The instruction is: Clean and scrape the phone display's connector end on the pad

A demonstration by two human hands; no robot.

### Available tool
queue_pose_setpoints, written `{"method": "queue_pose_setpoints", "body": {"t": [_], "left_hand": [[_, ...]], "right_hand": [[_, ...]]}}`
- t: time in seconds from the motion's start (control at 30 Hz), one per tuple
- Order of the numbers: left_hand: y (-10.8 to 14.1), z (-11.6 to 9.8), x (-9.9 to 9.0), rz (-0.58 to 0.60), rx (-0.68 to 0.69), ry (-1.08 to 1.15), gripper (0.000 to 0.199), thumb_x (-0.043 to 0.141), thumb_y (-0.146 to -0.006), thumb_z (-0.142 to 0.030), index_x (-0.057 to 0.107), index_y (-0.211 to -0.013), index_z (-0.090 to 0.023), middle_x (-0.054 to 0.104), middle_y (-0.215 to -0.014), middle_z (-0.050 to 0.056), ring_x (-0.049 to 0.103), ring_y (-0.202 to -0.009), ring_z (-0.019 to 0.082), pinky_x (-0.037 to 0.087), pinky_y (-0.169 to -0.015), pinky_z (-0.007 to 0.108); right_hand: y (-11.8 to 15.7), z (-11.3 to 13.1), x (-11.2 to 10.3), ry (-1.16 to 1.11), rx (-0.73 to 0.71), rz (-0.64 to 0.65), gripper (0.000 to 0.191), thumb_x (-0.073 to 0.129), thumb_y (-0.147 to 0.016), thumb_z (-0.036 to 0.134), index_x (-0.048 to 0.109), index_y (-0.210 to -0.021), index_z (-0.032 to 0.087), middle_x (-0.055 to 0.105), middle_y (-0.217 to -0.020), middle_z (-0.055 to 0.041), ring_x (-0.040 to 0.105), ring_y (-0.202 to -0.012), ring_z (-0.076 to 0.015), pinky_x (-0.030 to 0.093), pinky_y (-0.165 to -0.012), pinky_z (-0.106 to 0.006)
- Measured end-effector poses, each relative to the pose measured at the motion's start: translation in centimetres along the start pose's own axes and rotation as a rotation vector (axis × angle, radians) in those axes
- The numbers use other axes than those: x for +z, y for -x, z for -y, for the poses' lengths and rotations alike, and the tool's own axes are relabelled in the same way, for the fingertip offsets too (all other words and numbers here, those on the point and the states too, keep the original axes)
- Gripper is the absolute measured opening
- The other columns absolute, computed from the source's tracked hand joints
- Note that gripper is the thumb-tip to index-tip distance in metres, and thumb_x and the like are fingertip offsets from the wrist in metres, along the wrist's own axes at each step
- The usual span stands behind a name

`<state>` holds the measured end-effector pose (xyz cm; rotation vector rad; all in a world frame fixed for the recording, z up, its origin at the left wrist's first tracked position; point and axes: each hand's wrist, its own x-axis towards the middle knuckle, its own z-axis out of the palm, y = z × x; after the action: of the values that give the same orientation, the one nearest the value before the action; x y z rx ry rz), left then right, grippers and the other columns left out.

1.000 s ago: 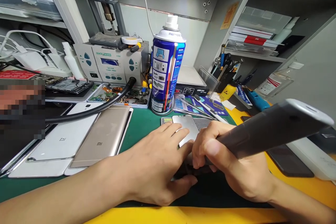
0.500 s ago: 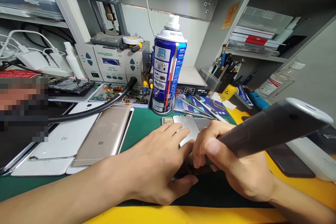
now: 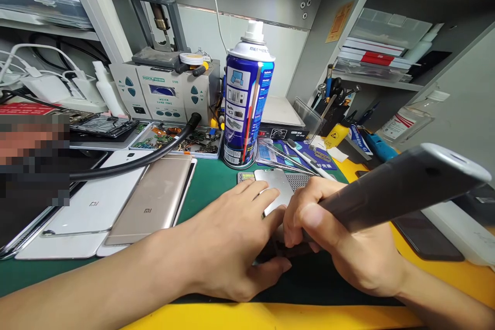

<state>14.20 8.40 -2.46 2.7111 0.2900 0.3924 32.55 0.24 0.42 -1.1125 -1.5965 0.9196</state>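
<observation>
My right hand (image 3: 344, 237) is wrapped around a thick dark-grey pen-shaped power tool (image 3: 398, 185) with a light slotted end. The tool slants down to the left, and its working tip is hidden behind my fingers. Beside it, my left hand (image 3: 228, 237) is bent over the green mat (image 3: 201, 185). Between its thumb and fingers lies a dark thing, mostly covered, whose kind I cannot make out. Just past my left fingertips is a flat silver metal plate (image 3: 279, 185), on a perforated metal holder (image 3: 299, 180); whether my fingers touch the plate is unclear.
A blue spray can (image 3: 247, 103) stands behind my hands. Left are Mi phone backs (image 3: 149, 206), a black hose (image 3: 127, 169), a tray of circuit boards (image 3: 212, 149) and a hot-air station (image 3: 162, 93). Tweezers (image 3: 286, 154) lie behind; a dark phone (image 3: 427, 237) lies right.
Both hands and the tool keep nearly the same position. The whole view has shifted very slightly.
</observation>
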Motion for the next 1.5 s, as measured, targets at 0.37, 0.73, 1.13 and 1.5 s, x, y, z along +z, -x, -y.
{"method": "queue_pose_setpoints", "body": {"t": [0.37,0.73,1.13,1.5], "left_hand": [[0.01,0.05,-0.03,-0.013,0.011,0.005,0.032,0.071,-0.092,-0.038,0.06,-0.118,-0.022,0.059,-0.114,0.008,0.056,-0.109,0.03,0.047,-0.098,0.047],[0.17,-0.08,0.0,-0.034,0.006,-0.003,0.026,0.07,-0.092,-0.04,0.059,-0.106,-0.021,0.056,-0.108,0.01,0.054,-0.106,0.032,0.048,-0.094,0.049],[0.05,0.13,-0.02,-0.041,0.03,0.034,0.025,0.07,-0.09,-0.036,0.057,-0.107,-0.023,0.058,-0.109,0.008,0.055,-0.104,0.029,0.047,-0.092,0.045],[0.08,-0.03,0.03,-0.033,0.026,0.031,0.023,0.07,-0.09,-0.035,0.057,-0.106,-0.023,0.058,-0.109,0.007,0.055,-0.104,0.029,0.047,-0.093,0.045]], "right_hand": [[-0.11,0.22,0.05,0.01,0.024,-0.007,0.047,0.065,-0.104,0.058,0.063,-0.075,0.022,0.066,-0.066,-0.0024,0.061,-0.057,-0.0158,0.047,-0.046,-0.026],[-0.35,-0.07,-0.06,-0.044,0.089,-0.057,0.048,0.072,-0.098,0.061,0.064,-0.07,0.023,0.067,-0.059,-0.0018,0.064,-0.054,-0.0186,0.048,-0.046,-0.028],[-0.35,0.27,-0.01,-0.017,0.078,-0.051,0.051,0.072,-0.098,0.063,0.066,-0.07,0.021,0.067,-0.058,-0.0033,0.066,-0.054,-0.0177,0.053,-0.046,-0.025],[-0.35,0.38,0.0,-0.013,0.068,-0.045,0.049,0.07,-0.099,0.061,0.066,-0.071,0.021,0.067,-0.058,-0.0031,0.065,-0.053,-0.0176,0.052,-0.044,-0.025]]}}
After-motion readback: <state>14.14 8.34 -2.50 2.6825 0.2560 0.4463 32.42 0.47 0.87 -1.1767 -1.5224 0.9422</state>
